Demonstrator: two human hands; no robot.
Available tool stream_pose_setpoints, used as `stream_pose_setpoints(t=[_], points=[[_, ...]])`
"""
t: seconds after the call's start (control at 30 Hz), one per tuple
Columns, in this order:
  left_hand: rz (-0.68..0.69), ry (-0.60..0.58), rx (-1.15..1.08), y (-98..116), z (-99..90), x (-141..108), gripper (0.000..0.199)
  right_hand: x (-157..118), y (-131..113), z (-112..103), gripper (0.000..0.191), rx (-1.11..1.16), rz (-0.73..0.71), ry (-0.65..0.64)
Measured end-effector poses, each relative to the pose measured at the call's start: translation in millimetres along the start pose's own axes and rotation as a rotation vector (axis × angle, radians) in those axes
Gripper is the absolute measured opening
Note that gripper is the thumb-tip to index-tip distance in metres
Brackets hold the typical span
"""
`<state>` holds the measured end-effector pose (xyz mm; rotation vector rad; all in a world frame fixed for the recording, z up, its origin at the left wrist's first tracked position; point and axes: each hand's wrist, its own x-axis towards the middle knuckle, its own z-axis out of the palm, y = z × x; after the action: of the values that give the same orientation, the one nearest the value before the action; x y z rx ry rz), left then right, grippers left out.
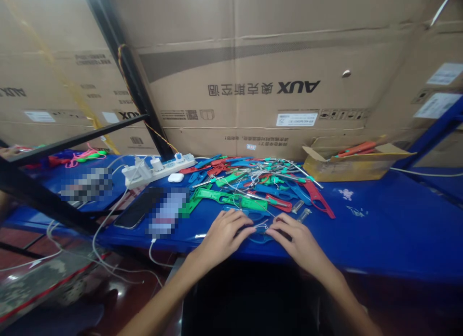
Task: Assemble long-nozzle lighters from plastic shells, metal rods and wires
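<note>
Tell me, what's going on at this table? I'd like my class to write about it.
A person is working with both bare hands at the front edge of the blue table. The left hand and right hand are close together at some thin white wire, above a blue plastic piece; their exact grip is unclear. Beyond them lies a heap of coloured plastic parts, with an open cardboard box to its right.
</note>
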<state>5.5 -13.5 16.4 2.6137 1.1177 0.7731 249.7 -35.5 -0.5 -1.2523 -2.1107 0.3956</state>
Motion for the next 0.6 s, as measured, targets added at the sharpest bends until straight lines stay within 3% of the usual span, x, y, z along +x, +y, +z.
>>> stream_pose_setpoints(t=[0.2,0.4,0.6], points=[[0.021,0.035,0.007,-1.0,6.9,-0.1,0.015,-1.1,-4.8,-4.6,0.026,0.051,-0.004,-0.029],[-0.053,0.039,-0.100,1.0,3.6,-2.9,0.011,-2.2,-4.0,-5.6,0.019,0.072,-0.008,-0.029],[-0.092,0.042,-0.072,0.1,5.5,-4.8,0.016,-1.7,-3.2,-6.5,0.022,0.157,0.026,-0.045]])
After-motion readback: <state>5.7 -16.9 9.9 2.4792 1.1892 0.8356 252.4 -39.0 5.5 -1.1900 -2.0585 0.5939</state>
